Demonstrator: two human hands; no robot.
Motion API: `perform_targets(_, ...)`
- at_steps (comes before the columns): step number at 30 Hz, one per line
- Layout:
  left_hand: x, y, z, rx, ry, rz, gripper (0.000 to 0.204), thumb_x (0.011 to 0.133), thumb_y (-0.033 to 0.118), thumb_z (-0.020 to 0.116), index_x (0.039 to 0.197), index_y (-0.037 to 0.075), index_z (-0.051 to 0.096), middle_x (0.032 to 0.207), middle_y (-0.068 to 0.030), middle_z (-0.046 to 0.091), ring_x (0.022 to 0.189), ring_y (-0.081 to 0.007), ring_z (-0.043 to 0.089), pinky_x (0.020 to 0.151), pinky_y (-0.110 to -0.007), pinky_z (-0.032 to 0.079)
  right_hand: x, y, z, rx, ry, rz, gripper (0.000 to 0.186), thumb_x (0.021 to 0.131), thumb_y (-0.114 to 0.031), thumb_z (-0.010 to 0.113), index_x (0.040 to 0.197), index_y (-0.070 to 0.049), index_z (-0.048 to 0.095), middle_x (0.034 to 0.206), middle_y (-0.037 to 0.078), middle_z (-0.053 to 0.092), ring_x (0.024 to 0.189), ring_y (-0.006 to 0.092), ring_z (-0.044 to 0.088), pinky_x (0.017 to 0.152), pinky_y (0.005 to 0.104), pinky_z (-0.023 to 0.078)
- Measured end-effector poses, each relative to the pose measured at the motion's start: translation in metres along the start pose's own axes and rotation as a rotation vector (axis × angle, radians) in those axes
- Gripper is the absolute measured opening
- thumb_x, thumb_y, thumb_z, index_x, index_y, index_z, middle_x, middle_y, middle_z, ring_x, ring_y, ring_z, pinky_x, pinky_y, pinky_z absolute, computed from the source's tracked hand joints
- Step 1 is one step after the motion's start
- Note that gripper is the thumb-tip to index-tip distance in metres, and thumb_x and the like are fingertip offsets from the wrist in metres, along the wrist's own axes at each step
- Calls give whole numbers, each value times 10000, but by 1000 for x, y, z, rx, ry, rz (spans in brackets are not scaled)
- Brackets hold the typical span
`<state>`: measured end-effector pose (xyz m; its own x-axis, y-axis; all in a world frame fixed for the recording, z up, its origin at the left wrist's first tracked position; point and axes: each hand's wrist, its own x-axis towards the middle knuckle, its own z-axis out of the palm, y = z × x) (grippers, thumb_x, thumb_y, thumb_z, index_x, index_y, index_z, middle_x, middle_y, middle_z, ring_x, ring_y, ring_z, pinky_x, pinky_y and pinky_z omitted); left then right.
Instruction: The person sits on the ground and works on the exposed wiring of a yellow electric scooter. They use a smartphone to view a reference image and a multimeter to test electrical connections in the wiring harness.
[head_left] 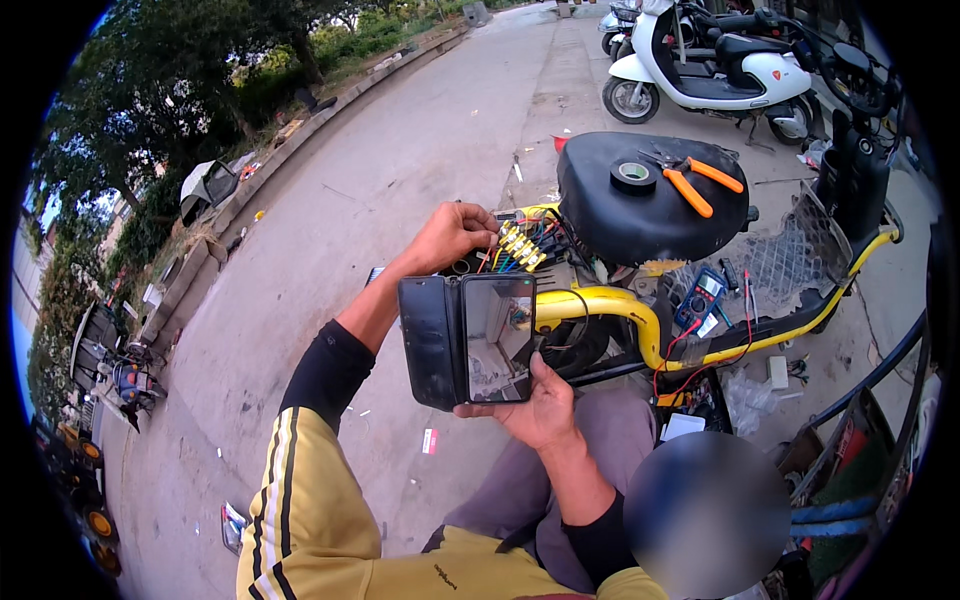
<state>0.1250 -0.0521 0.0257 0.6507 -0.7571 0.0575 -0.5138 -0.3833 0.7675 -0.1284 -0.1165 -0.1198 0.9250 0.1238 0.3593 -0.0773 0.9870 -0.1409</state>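
My right hand (542, 405) grips a smartphone (499, 340) in a black flip case, whose cover hangs open on the left. The phone's lit screen shows a camera-like picture of the ground. Beyond it, my left hand (452, 238) has its fingertips pinched together at the left end of a yellow terminal strip (521, 246). Coloured wires run out from under this strip. Whatever lies between those fingertips is too small to make out. The strip sits at the rear of a yellow-framed electric scooter (640, 318), left of its black seat (620, 215).
On the seat lie orange-handled pliers (700, 188) and a roll of black tape (633, 178). A blue multimeter (702, 296) with red leads rests on the footboard. A white scooter (700, 85) stands farther back. A clear plastic bag (748, 402) lies at the right.
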Motion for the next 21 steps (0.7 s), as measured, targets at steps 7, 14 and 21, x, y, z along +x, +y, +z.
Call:
perform_targets(7, 3, -5, 1, -23, -11, 4, 174, 900, 28, 743, 1053, -50, 720, 921, -80, 772, 834, -103, 697, 778, -257, 559, 0, -1, 3, -23, -4, -6, 674, 1072, -482, 439, 1623, -120, 297, 1603, 196, 434, 1392, 514, 486, 1021, 818, 404)
perform_targets(14, 2, -6, 0, -28, -5, -12, 171, 900, 31, 743, 1052, -45, 723, 917, -72, 772, 821, -88, 684, 756, -246, 548, 1, 1, 1, -3, 5, -1, 678, 1063, -481, 464, 1618, -125, 306, 1597, 193, 444, 1389, 513, 489, 1007, 821, 415)
perform_targets(21, 3, -7, -1, -24, -6, -7, 171, 898, 28, 740, 1048, -52, 725, 912, -80, 773, 821, -101, 699, 754, -248, 557, 2, 1, 1, -5, -9, -3, 671, 1063, -481, 465, 1614, -126, 319, 1592, 195, 450, 1382, 512, 497, 1006, 822, 414)
